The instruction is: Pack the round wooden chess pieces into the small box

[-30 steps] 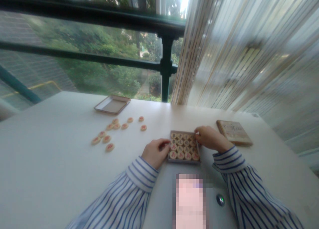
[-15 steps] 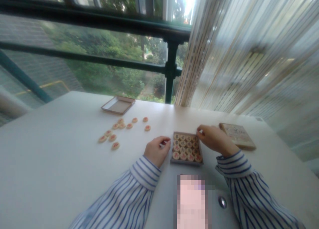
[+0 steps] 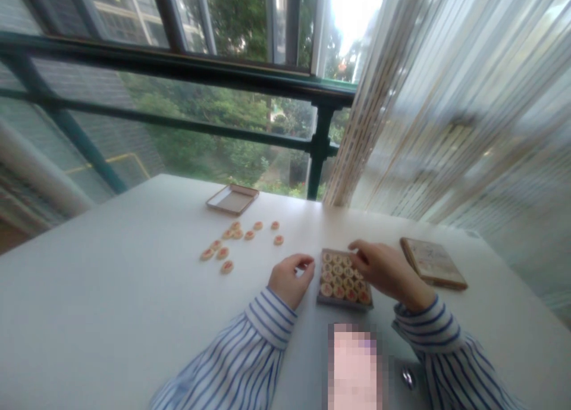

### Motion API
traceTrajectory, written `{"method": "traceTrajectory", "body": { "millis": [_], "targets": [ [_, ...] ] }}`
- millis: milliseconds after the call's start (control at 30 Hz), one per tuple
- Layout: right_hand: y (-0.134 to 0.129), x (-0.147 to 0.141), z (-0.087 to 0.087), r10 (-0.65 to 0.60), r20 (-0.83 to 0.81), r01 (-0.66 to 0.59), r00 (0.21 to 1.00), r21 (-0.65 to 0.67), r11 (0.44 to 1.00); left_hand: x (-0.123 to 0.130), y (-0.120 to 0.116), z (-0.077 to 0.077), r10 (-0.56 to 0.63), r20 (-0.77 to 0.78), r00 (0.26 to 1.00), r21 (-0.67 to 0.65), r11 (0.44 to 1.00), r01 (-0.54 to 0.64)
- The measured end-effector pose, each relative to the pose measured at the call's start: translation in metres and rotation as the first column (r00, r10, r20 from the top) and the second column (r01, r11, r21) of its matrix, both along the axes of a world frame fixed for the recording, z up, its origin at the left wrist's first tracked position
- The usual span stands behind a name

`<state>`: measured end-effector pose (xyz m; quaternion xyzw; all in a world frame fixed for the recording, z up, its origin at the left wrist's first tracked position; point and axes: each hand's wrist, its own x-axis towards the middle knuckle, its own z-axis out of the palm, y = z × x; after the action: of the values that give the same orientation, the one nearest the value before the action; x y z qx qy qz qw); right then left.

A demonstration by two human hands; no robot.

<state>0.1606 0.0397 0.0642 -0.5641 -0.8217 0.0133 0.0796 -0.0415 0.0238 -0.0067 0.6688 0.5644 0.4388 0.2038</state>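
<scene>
A small square box (image 3: 345, 306) stands in front of me, filled with rows of round wooden Chinese chess pieces (image 3: 339, 292). Red characters mark its front row; darker ones show further back. At its left side is my left hand (image 3: 289, 281), fingers curved and the thumb a little apart from the forefinger, with nothing visible between them. My right hand (image 3: 389, 274) reaches over the back right part of the box, fingers partly stretched and covering some pieces. Whether its fingertips touch the pieces I cannot tell.
Several loose red-marked pieces (image 3: 227, 267) lie left of the box on the white table (image 3: 134, 291). Behind them is a shallow tray-like lid (image 3: 232, 200). A flat brown box (image 3: 435, 264) lies to the right. Near me is a small shiny oval object (image 3: 407, 376).
My right hand has moved from the box's back right corner inward over the pieces. My left hand stays beside the box. The whole view has shifted slightly.
</scene>
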Motion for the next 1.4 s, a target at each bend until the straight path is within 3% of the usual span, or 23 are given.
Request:
{"method": "traceTrajectory", "body": {
  "millis": [300, 633, 1067, 1400],
  "targets": [
    [-0.014, -0.018, 0.009, 0.100, -0.062, -0.099, 0.993, 0.015, 0.995, -0.018, -0.015, 0.009, -0.017, -0.039, 0.999, 0.025, 1.000, 0.018],
    [-0.005, -0.046, 0.013, 0.234, 0.044, -0.231, 0.971, -0.067, 0.971, -0.062, -0.017, 0.015, 0.058, -0.171, 0.984, 0.032, 0.998, -0.054],
    [0.030, -0.096, 0.014, 0.332, 0.111, -0.316, 0.937, -0.140, 0.938, -0.148, 0.014, 0.017, 0.228, -0.353, 0.907, -0.026, 0.967, -0.253],
    [0.053, -0.149, 0.003, 0.378, 0.152, -0.361, 0.913, -0.130, 0.924, -0.171, 0.048, 0.012, 0.212, -0.550, 0.808, 0.039, 0.973, -0.228]
  ]
}}
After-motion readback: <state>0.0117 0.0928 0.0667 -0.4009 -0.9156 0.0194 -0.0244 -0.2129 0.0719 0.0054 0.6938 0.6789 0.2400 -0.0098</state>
